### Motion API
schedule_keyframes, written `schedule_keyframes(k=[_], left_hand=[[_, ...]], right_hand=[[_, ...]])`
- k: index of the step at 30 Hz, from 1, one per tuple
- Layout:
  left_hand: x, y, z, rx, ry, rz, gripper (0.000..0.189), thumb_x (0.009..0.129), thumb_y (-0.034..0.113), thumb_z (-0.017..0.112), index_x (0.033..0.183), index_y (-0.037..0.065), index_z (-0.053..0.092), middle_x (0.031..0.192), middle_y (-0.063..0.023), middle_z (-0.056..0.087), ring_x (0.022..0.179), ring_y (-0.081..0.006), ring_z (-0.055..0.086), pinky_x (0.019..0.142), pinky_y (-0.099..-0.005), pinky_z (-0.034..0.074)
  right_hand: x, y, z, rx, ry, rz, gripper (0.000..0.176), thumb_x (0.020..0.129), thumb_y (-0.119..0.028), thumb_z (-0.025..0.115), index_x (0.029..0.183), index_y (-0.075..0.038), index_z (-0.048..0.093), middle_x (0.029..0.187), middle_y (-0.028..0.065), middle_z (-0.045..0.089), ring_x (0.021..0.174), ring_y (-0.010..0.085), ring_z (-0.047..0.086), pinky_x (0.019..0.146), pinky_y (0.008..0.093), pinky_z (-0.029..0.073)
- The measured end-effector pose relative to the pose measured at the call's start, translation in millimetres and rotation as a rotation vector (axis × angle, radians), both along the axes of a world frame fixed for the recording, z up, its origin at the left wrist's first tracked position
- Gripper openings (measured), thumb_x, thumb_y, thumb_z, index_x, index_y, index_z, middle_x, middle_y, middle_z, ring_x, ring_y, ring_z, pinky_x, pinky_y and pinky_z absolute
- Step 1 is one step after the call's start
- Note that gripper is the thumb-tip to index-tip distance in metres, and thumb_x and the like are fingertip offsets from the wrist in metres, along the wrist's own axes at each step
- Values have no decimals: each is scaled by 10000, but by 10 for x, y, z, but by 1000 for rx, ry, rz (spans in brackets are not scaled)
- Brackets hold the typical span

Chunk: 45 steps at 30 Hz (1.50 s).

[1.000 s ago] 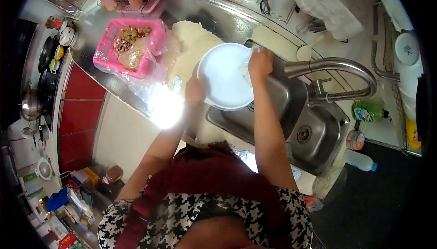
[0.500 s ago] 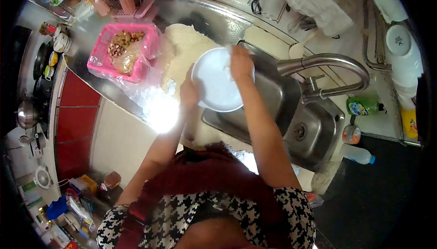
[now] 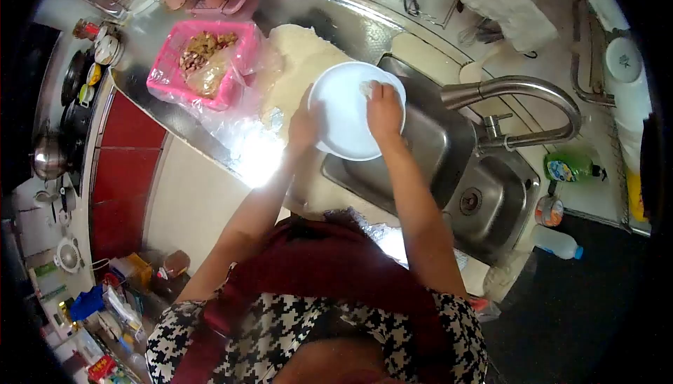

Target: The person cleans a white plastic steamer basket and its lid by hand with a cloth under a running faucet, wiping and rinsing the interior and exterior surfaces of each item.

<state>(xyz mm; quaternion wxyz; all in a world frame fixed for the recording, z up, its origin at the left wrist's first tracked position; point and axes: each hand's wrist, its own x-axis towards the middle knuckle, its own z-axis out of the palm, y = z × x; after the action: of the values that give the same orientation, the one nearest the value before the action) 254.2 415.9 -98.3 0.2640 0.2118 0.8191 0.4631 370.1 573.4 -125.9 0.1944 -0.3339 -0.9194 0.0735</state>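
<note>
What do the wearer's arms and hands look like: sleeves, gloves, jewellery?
Both arms are bare, with no sleeves in view. The left hand and right hand are ungloved; no watch, bracelet or ring shows at this size. On the torso: a dark red cloth over a black-and-white houndstooth garment.

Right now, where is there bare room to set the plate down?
The small basin with the drain looks bare, as does the big basin between the plate and the faucet. Left of the plate it is crowded: board, bag and pink basket fill the counter. The left hand and right hand are both on the plate.
</note>
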Motion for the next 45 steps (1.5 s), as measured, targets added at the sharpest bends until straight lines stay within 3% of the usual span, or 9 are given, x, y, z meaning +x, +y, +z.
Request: schedule_keyframes(k=[3,6,8,13,19,23,28,35,45], left_hand=[[-11,-20,-89,33,63,-22,478,932,348,386,1376,177,342,1080,-218,589,996,-341,574,878,-375,423],[-58,-27,-199,209,150,-37,512,950,400,293,1382,126,323,1166,-221,544,1075,-351,526,932,-382,377],[-38,-47,15,143,-148,-99,572,956,483,220,1408,136,274,1370,-181,376,1277,-268,348,1052,-321,252],[-62,-50,-194,228,29,-69,577,962,447,248,1398,69,273,1376,-175,371,1280,-253,342,1053,-312,247],[-271,-30,-492,215,-55,-161,535,936,380,311,1400,116,268,1242,-191,504,1110,-275,514,958,-338,366],[-270,9,137,197,-707,-187,565,898,263,372,1432,238,188,1348,-126,377,1192,-275,414,1021,-357,307],[-351,0,-129,147,-671,-197,564,922,330,361,1435,241,143,1346,-133,366,1188,-283,397,990,-390,336],[-400,10,-289,81,-538,-188,586,948,420,326,1441,185,112,1359,-148,352,1173,-272,401,982,-396,333],[-408,-1,44,61,-902,-228,565,940,491,298,1417,199,220,1303,-110,419,1161,-250,434,916,-416,419]], right_hand=[[-411,-249,-47,-149,166,-204,310,819,-147,535,1098,-11,523,1071,137,530,1029,304,490,905,419,375],[-694,-560,-34,-341,305,77,403,817,-121,541,1195,-5,461,1151,180,507,1127,343,415,970,450,301],[-754,-846,107,-541,384,73,396,830,-135,528,1202,-25,446,1145,206,497,1093,374,439,935,470,337],[-121,-1145,135,-925,341,161,378,828,-169,540,1171,-36,454,1122,184,507,1040,373,475,882,473,378],[845,-722,318,-130,-100,494,325,784,-293,628,1051,-113,580,1024,77,558,990,271,504,852,409,404],[763,-596,270,-330,-3,212,219,791,-236,628,957,-93,610,944,104,578,923,300,525,787,402,441],[-18,-1134,417,-508,351,381,265,786,-114,620,1038,-66,554,1054,156,524,985,345,495,808,408,437],[504,-919,221,-97,67,700,277,763,-213,643,981,-88,525,973,76,526,875,262,530,703,373,474],[132,-1178,259,-152,-8,481,394,750,-309,656,1033,-75,512,944,73,544,899,250,535,663,371,488]])
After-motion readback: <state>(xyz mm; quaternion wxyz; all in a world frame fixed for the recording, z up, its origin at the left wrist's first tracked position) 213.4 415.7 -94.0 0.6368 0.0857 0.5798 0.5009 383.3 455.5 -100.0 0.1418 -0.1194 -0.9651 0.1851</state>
